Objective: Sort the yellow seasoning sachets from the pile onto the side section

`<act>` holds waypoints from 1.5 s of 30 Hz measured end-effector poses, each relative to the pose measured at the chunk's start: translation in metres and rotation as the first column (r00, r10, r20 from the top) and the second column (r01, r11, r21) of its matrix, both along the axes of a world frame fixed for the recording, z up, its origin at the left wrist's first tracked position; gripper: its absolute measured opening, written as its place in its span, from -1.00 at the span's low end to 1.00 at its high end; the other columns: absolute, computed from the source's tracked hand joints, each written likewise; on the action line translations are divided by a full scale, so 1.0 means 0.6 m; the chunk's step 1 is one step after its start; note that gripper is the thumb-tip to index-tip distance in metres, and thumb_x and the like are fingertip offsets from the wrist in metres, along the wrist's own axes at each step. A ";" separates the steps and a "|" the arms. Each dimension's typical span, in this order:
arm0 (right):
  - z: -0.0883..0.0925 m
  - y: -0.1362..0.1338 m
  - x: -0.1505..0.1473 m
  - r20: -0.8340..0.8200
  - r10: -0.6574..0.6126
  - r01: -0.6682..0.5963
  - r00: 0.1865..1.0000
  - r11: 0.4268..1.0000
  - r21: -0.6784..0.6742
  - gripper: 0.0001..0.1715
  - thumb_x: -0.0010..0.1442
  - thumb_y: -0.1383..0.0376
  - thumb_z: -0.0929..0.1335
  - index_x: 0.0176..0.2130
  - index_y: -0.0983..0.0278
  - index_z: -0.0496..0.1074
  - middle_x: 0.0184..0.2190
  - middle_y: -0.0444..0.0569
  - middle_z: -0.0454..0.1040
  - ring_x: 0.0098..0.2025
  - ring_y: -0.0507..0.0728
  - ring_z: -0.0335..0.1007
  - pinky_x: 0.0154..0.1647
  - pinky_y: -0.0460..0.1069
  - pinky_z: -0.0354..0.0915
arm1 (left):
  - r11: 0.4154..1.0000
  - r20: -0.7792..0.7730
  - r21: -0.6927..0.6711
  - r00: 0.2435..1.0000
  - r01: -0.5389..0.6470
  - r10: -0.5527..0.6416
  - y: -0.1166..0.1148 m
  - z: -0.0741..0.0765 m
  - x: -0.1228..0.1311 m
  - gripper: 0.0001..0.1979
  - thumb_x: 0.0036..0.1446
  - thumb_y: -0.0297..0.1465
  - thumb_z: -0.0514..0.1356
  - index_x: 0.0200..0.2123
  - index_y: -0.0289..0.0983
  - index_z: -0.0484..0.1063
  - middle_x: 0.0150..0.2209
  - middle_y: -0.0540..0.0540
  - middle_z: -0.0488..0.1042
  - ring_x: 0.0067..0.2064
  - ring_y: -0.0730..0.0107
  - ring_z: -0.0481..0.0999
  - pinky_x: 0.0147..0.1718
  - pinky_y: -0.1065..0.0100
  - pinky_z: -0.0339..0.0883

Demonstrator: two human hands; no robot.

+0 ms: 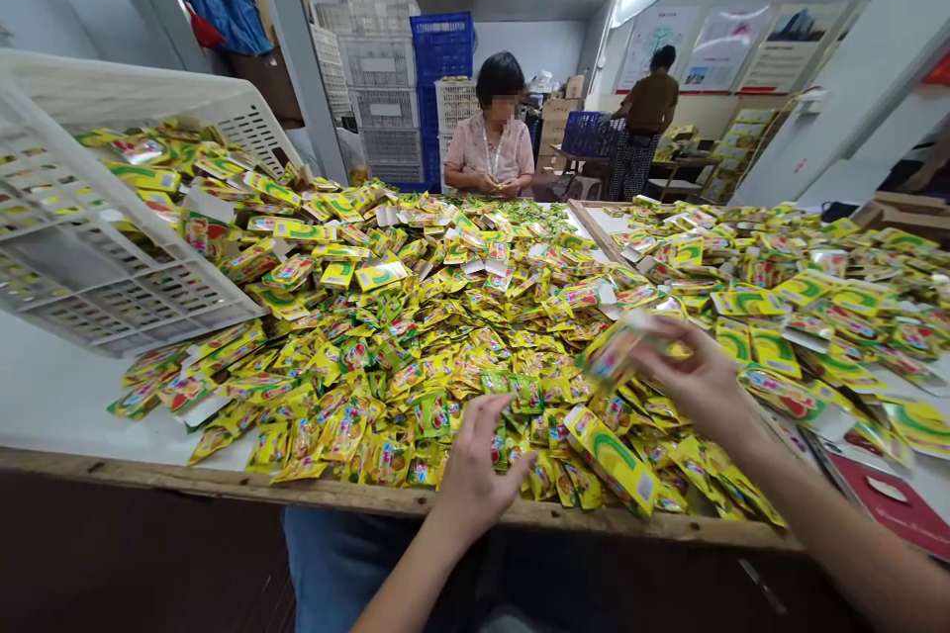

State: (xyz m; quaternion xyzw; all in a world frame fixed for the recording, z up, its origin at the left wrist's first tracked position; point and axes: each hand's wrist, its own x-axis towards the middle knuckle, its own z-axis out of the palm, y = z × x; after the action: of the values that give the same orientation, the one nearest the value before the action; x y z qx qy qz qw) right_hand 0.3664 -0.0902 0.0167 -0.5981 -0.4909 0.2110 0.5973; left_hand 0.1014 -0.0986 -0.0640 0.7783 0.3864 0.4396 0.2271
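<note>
My left hand [481, 460] hovers over the near edge of the pile, fingers curved and apart, with nothing in its grasp. Under and around it lie small yellow and green candy-like sachets [430, 412]. Blurred by motion, my right hand [679, 361] grips a small yellow carton [617, 348] whose pale end points up and right. Another yellow carton [615, 460] lies aslant on the sachets between my hands, close to the wooden edge. What the sachets contain cannot be seen.
A tipped white plastic crate [215, 302] spills cartons at the left. More cartons [772, 346] are heaped at the right, past a wooden divider [596, 232]. A red booklet [883, 495] lies at far right. One person [490, 143] sits opposite; another [649, 124] stands behind.
</note>
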 end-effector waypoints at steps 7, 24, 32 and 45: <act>0.098 0.041 0.216 0.256 -0.738 0.641 0.625 0.672 0.372 -0.29 0.02 -0.09 0.37 0.08 0.16 0.27 0.18 0.22 0.22 0.19 0.46 0.14 0.08 0.30 0.09 | 0.923 0.055 0.180 0.940 -0.340 0.336 0.039 -0.054 -0.025 -0.70 0.12 -0.43 0.16 -0.04 -0.27 0.29 -0.17 -0.16 0.35 -0.11 0.24 0.41 -0.13 0.23 0.38; -0.102 0.084 -0.131 0.616 0.576 -0.337 0.538 0.816 -0.469 -0.86 -0.04 0.41 0.41 -0.36 0.28 0.50 -0.40 0.04 0.53 -0.29 0.20 0.42 -0.25 0.00 0.25 | 0.914 -0.138 0.053 0.903 -0.403 0.407 0.095 -0.026 -0.017 -0.71 0.16 -0.38 0.08 -0.04 -0.28 0.33 -0.08 -0.23 0.44 -0.02 0.13 0.39 -0.01 0.09 0.25; -0.092 0.074 -0.111 0.315 0.427 -0.330 0.848 0.889 -0.317 -0.55 -0.07 0.43 0.28 -0.12 0.24 0.42 -0.34 -0.08 0.51 -0.55 0.02 0.33 -0.46 -0.06 0.27 | 0.939 -0.150 -0.082 0.936 -0.333 0.319 0.159 -0.006 0.011 -0.69 -0.06 -0.45 0.22 -0.17 -0.22 0.46 -0.22 -0.17 0.53 -0.13 0.07 0.40 -0.08 0.06 0.23; -0.081 0.065 -0.187 -0.324 0.373 -0.437 0.869 0.886 -0.154 -0.42 -0.14 0.04 0.47 -0.16 0.23 0.36 -0.47 -0.15 0.49 -0.51 0.03 0.35 -0.51 -0.08 0.27 | 0.916 0.516 -0.391 0.803 -0.088 0.297 0.101 0.038 -0.001 -0.61 0.03 -0.06 0.13 -0.30 -0.28 0.41 -0.40 -0.09 0.49 -0.32 0.28 0.51 -0.27 0.23 0.40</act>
State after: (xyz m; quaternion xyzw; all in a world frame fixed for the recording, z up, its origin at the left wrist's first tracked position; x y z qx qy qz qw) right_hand 0.2541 -0.0513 -0.0319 -0.5071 -0.4878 0.4697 0.5332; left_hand 0.1010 -0.0381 -0.0411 0.5159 0.4511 0.5960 0.4185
